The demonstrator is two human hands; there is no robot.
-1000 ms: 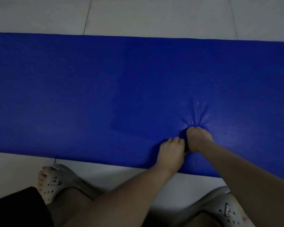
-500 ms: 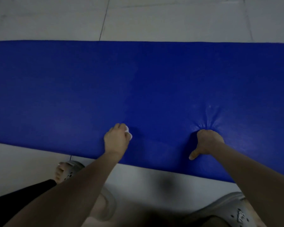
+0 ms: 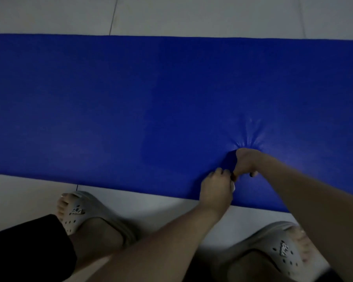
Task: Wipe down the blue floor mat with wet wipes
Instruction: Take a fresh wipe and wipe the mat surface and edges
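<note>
The blue floor mat stretches across the whole width of the view on the tiled floor. My left hand is near the mat's front edge, fingers curled round a white wet wipe of which only a small bit shows. My right hand presses down into the mat just beyond it, fingers curled, and the mat puckers in creases around the knuckles. The two hands touch each other. A darker damp patch lies to the left of the hands.
Pale floor tiles run behind the mat and in front of it. My feet in grey clog sandals are at the bottom, the left sandal and the right sandal, close to the mat's front edge.
My left hand with the wipe has slid right along the mat's front part, from far left of the right hand back against it. The right hand stayed pressed in place.
</note>
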